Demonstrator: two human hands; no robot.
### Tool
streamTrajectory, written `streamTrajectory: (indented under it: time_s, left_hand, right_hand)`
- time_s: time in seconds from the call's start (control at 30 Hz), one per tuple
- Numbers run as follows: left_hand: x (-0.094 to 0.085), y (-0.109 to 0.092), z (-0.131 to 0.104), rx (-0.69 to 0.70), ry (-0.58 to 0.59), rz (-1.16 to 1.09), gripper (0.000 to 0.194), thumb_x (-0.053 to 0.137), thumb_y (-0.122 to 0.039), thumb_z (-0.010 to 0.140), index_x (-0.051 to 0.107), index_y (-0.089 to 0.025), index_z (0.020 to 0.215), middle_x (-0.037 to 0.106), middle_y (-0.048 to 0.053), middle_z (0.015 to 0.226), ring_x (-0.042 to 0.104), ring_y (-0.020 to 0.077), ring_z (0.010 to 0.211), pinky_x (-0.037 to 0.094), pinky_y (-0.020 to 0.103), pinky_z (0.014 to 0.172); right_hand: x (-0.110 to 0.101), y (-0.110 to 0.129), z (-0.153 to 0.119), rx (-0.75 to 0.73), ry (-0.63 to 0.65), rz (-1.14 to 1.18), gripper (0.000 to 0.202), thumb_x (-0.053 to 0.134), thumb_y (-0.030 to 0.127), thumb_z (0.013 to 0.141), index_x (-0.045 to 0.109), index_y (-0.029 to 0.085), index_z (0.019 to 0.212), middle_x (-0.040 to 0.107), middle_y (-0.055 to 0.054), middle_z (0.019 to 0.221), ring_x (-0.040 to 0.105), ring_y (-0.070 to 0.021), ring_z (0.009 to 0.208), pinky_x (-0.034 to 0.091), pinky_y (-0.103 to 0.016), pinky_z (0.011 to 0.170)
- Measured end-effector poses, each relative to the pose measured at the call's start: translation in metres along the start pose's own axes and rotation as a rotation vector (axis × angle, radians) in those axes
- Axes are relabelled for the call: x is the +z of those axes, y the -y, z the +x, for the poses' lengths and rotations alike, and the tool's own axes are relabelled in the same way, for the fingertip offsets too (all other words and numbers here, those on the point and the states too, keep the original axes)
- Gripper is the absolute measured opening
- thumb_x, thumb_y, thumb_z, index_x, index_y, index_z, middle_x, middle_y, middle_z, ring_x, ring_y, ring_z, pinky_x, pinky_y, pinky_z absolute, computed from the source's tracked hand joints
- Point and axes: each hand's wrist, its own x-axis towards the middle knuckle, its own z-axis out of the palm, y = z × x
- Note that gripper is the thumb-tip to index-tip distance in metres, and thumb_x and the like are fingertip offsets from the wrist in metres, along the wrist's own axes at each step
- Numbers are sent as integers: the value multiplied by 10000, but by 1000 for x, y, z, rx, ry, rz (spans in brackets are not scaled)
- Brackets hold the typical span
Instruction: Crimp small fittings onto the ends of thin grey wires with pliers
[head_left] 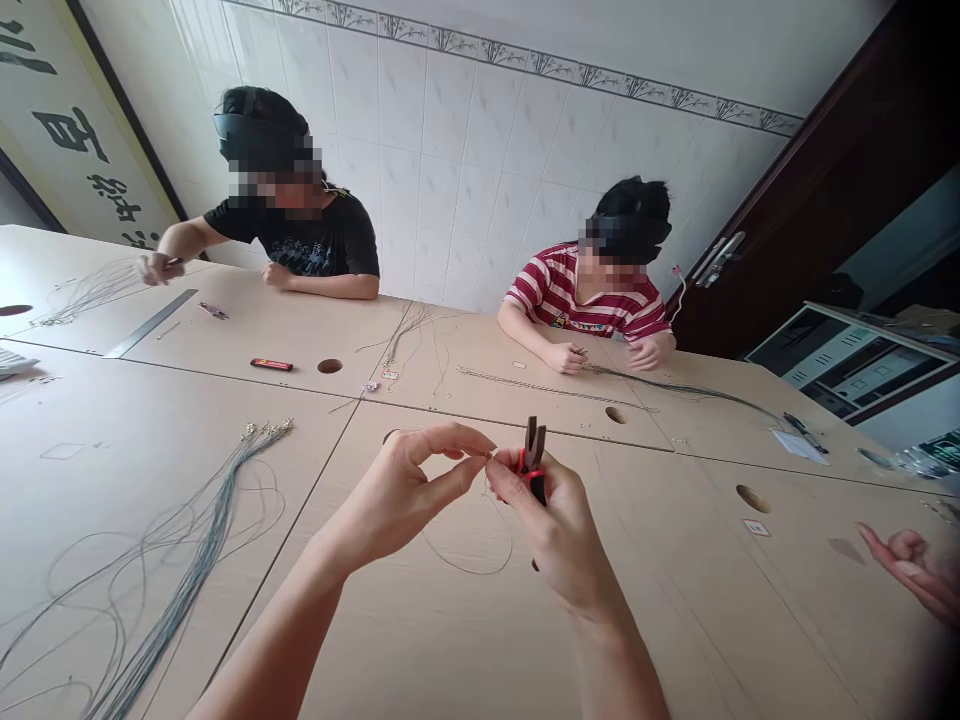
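My left hand (412, 485) and my right hand (544, 510) meet at the middle of the view, above the table. Thumb and finger of my left hand pinch the end of a thin cord (480, 572), which hangs in a loop below. My right hand's thumb and forefinger press on the same end, where any small fitting is too tiny to make out. Red-and-black pliers (534, 455) rest in my right hand, jaws upward and slightly apart. To the left, a bundle of grey-green cords (217, 530) with metal ends lies on the table (420, 660).
Two people (315, 235) (592, 290) sit across the table with cords near them. Another person's hand (911, 570) is at the right edge. A red-black marker-like object (271, 364), a metal ruler (152, 322) and a small label (757, 527) lie on the tabletop.
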Motion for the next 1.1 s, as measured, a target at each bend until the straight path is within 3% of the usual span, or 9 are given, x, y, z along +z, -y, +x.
streamTrajectory:
  time_s: [0.27,0.53,0.93,1.1]
  left_hand:
    - [1,0,2,10,14,5,161,556,-295,934,706,-250,899,741,-36,897,649,126,832,504,207,723]
    - [2,-3,2,23,59,-20,215,501,-293,967,700,-216,944,733,-7,898,659,149,867,498,248,800]
    - [4,-3,0,25,33,-16,224,494,-300,969,705,-227,968,746,4,924,653,158,853,503,254,760]
    - [5,-4,1,-16,-6,-52,262,487,-344,969,699,-191,986,733,23,851,646,155,784,499,252,681]
  right_hand:
    - [-1,-5,1,8,12,3,267,600,426,888,545,198,759,452,16,707,415,-129,690,336,-255,593]
    - [0,0,1,26,-6,4,249,604,415,871,564,194,764,449,7,701,415,-140,691,360,-266,626]
    - [0,1,1,30,-19,10,264,620,432,853,577,196,745,472,3,696,439,-150,703,379,-274,643]
    - [3,-2,2,3,-83,63,280,629,435,832,564,195,701,498,2,690,454,-150,699,394,-277,659]
